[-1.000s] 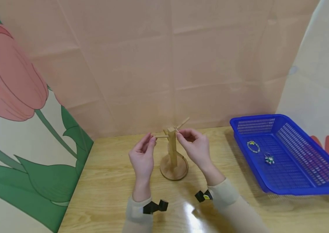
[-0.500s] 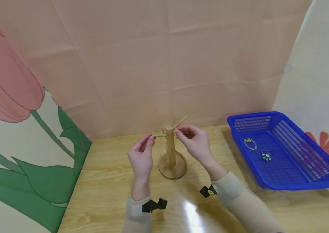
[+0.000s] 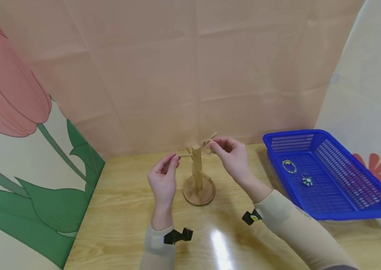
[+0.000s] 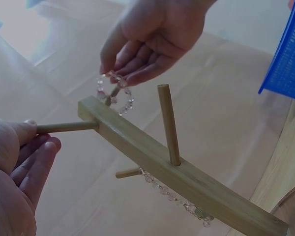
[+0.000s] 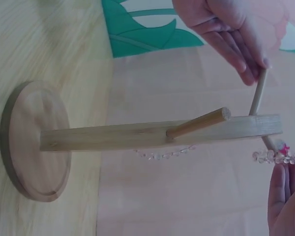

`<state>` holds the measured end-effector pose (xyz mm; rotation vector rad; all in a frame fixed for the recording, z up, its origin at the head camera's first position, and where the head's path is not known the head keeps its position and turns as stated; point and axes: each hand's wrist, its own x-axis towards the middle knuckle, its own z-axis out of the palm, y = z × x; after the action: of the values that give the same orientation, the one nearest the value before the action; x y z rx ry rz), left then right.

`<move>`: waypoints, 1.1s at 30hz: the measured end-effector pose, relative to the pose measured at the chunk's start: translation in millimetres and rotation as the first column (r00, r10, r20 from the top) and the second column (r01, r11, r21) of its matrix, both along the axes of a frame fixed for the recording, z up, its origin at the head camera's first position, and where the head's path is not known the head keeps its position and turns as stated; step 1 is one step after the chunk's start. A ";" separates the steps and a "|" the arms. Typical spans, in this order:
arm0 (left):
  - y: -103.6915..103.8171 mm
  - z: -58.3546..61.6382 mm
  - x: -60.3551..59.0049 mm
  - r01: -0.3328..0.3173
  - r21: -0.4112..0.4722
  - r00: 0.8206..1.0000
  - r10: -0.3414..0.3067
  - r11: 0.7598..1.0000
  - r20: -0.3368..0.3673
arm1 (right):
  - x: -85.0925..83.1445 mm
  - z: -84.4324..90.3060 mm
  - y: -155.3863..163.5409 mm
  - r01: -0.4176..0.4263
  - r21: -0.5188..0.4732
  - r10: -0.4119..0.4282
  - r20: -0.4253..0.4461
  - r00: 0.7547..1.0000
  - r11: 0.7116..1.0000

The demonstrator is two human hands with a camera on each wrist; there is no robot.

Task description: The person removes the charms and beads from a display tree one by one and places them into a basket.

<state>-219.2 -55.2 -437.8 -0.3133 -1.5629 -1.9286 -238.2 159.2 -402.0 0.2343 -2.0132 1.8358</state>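
Two hands at a wooden peg stand on the desk

The left hand (image 3: pixel 163 180) pinches the tip of the stand's left peg (image 4: pixel 66 127); the right hand (image 3: pixel 232 157) pinches a clear bead bracelet (image 4: pixel 114 91) at the far right peg, at the top of the wooden stand (image 3: pixel 198 176); another bead strand (image 5: pixel 164 154) hangs from a lower peg; a blue basket (image 3: pixel 352 210) sits at the right, well apart.

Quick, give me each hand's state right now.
Left hand: pinches a peg of the wooden stand.
Right hand: pinches a clear bead bracelet at the stand's top.
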 end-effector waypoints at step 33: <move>-0.3 -1.0 -1.1 0.020 0.003 1.000 -0.020 1.000 0.015 | -16.6 29.5 49.7 0.090 -0.389 -0.074 0.056 0.996 0.917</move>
<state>-220.3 -55.6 -438.8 -0.3148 -1.5721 -1.9521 -254.8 208.9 -372.4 -0.0048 -1.6039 2.1500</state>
